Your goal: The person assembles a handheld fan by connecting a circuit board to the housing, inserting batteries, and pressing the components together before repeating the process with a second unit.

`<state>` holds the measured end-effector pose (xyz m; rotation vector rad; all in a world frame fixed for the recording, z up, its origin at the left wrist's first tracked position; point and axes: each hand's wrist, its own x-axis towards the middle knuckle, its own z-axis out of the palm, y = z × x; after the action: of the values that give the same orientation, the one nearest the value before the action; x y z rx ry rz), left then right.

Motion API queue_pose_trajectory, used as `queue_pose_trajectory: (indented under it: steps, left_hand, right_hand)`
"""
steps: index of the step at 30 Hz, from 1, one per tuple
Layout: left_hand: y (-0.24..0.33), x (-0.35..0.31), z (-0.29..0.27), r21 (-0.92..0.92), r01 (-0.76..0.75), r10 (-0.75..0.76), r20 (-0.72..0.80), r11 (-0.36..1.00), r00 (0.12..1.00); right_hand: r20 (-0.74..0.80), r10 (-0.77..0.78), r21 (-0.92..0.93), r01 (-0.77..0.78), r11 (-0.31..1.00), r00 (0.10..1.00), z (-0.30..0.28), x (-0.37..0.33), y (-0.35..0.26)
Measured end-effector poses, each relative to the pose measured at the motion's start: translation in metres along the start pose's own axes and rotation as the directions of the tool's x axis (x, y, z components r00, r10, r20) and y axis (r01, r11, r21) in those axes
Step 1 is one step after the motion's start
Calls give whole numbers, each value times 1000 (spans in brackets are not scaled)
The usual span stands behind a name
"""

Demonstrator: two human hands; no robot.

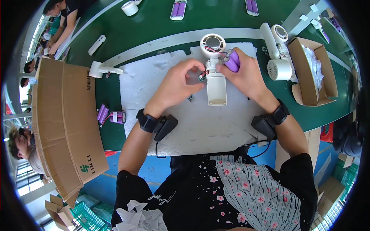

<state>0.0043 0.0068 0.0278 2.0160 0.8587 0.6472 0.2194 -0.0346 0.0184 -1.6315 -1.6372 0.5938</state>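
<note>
Head cam: R hand (247, 75) grips 2 smooth purple cyl. cells (232, 61), approx. 1 o'clock from ctr. L hand (173, 84), 11 o'clock, curls by 1 small green PCB (202, 76); can't tell if pinched. 1 white plastic fan (216, 81), round-headed, rect.-handled, lies betw. hands at 1 o'clock on 1 scuffed white mat (200, 131). 1 brown cardbd. carton (69, 123) at 9 o'clock.

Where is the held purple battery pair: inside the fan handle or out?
Out: the right hand holds the battery pair beside the open handle.
</note>
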Motion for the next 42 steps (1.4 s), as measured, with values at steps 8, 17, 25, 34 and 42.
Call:
queue_pose_trajectory:
  steps: [8, 17, 25, 34, 42]
  left_hand:
    - [-22, -6, 3, -113, -94, 98, 26, 989, 995]
    - [-12, -12, -1, -225, 6, 5, 47, 974, 999]
    - [-15, -13, 7, -298, -66, 78, 28, 952, 997]
    - [-22, -14, 2, -53, -171, 172, 9, 984, 985]
    - [-9, -14, 13, -279, -114, 110, -30, 953, 993]
  right_hand:
    - [154, -91, 110, 74, 991, 984, 0, 3, 6]
    - [-2, -268, 234, 261, 937, 963, 6, -7, 0]
    - [135, -410, 134, 394, 909, 902, 15, -13, -4]
    - [181, -419, 78, 412, 908, 890, 15, -13, -6]
    - [201, -438, 130, 419, 898, 876, 10, -13, -8]
